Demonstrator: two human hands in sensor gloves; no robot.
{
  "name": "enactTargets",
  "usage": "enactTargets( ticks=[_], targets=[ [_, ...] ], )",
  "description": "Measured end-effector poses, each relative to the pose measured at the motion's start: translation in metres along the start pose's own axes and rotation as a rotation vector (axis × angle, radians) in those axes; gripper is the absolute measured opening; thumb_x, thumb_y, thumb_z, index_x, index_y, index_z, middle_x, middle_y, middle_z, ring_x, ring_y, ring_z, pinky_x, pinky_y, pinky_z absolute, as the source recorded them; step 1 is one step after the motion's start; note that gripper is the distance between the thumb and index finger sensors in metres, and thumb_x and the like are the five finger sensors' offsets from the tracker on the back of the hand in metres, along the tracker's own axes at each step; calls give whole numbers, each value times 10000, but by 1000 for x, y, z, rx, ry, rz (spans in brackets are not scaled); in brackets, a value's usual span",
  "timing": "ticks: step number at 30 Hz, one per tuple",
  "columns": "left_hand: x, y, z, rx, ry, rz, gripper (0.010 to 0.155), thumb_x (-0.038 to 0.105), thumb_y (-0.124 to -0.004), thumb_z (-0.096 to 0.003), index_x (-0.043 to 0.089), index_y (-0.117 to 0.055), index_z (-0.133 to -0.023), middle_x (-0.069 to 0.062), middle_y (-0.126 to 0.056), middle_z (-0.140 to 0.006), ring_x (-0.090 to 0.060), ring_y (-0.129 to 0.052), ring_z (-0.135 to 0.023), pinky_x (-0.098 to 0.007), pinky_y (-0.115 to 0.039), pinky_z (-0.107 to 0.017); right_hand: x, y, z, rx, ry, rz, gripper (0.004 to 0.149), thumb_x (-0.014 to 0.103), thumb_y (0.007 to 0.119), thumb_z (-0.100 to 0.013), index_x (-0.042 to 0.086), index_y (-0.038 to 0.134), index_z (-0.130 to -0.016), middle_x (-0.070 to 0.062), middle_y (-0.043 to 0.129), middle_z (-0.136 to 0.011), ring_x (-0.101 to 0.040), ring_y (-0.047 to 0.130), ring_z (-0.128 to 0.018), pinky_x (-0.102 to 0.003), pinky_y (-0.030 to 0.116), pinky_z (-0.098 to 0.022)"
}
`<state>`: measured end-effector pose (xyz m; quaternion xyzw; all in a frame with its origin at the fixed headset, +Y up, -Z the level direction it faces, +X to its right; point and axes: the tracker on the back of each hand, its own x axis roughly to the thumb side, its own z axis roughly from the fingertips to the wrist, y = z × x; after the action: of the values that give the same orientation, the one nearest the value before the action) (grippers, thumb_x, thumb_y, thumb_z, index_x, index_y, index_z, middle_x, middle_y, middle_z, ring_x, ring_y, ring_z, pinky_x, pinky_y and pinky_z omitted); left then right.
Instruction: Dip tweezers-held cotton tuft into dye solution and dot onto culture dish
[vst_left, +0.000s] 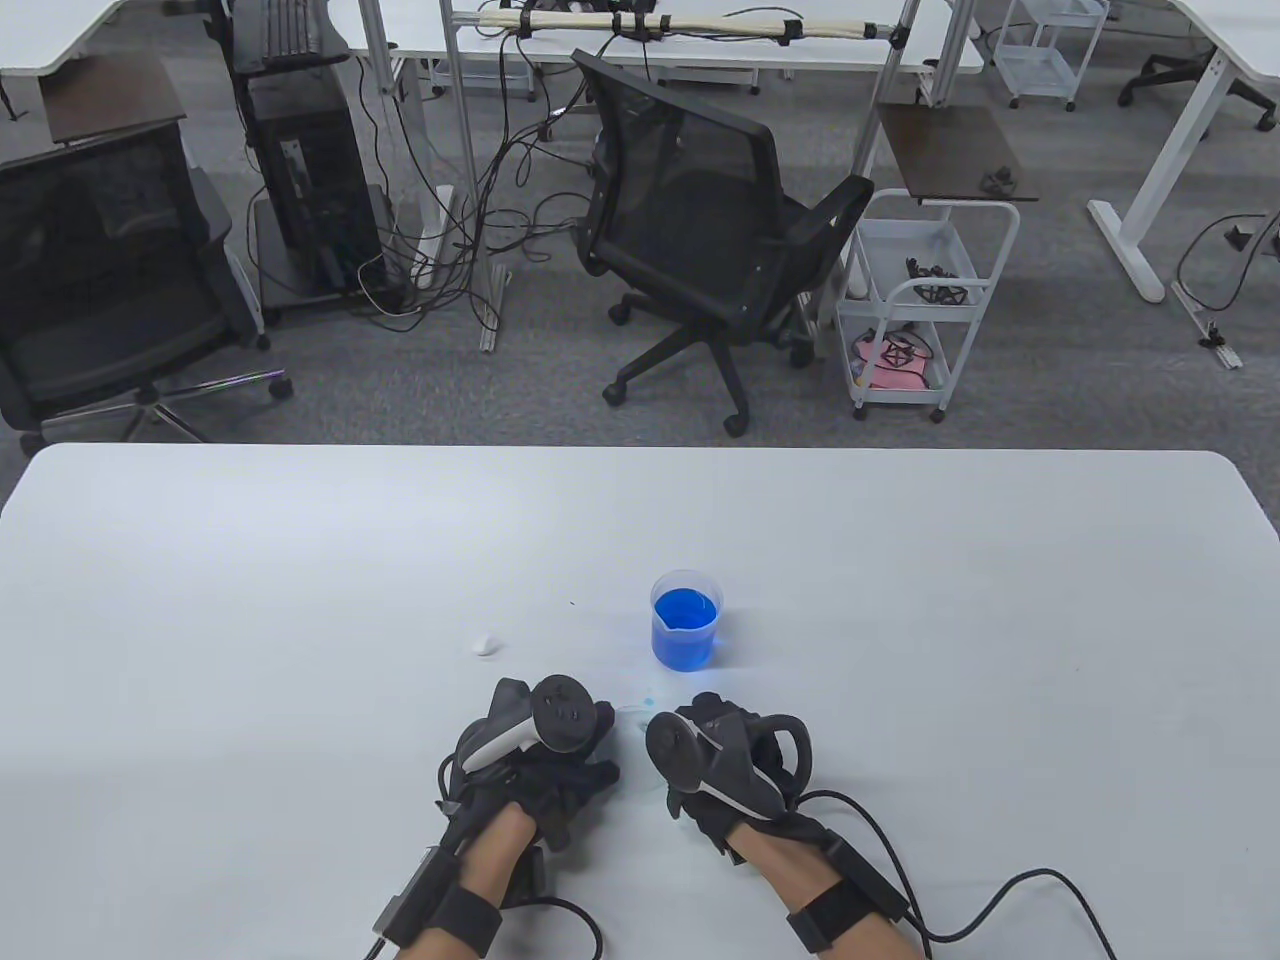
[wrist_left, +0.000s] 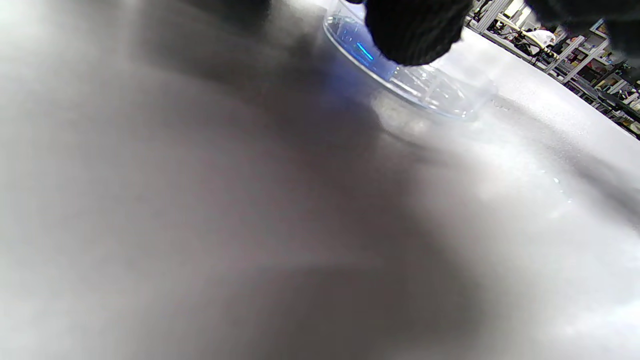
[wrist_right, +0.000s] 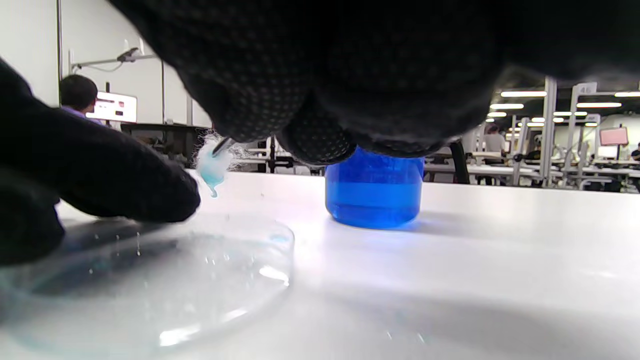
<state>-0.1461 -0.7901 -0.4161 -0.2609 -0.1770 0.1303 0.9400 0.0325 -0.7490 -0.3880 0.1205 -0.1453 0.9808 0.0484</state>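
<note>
A clear beaker of blue dye (vst_left: 686, 620) stands mid-table; it also shows in the right wrist view (wrist_right: 374, 192). A clear culture dish (wrist_right: 150, 280) lies between my hands, mostly hidden in the table view (vst_left: 633, 712). My right hand (vst_left: 690, 745) grips tweezers (wrist_right: 223, 145) that pinch a pale blue, wet cotton tuft (wrist_right: 212, 167) a little above the dish's far rim. My left hand (vst_left: 585, 745) rests its fingers (wrist_right: 125, 185) on the dish's left rim; a fingertip (wrist_left: 415, 30) lies over the dish (wrist_left: 430, 90) in the left wrist view.
A loose white cotton tuft (vst_left: 487, 644) lies on the white table (vst_left: 300, 600), left of the beaker. A faint blue stain (vst_left: 648, 695) marks the table by the dish. Glove cables (vst_left: 1000, 900) trail off the near edge. Chairs and carts stand beyond the far edge.
</note>
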Motion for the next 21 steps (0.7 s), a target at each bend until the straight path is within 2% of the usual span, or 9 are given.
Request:
enactTargets(
  ticks=[11,15,21],
  targets=[
    [0,0,0,-1,2,0,698,445,-679,-617,227,-302,-1162,-277,-196,-1225,-575,-175,-1044,-781,-188,-653,8,30,1,96,-29,80,396,286,923,-253,16,1073,-501,-233,1036,-514,-166,996,-187,-330,905,-78],
    [0,0,0,-1,2,0,699,446,-679,-617,226,-302,-1163,-277,-194,-1225,-575,-173,-1044,-781,-187,-654,8,26,1,85,-28,70,398,287,922,-252,15,1074,-500,-234,1036,-513,-166,996,-186,-330,905,-77],
    [0,0,0,-2,3,1,699,445,-680,-617,226,-302,-1162,-276,-193,-1225,-576,-172,-1044,-781,-187,-654,4,4,2,18,-11,20,399,287,922,-251,16,1071,-503,-235,1034,-517,-166,996,-184,-329,905,-75]
  ],
)
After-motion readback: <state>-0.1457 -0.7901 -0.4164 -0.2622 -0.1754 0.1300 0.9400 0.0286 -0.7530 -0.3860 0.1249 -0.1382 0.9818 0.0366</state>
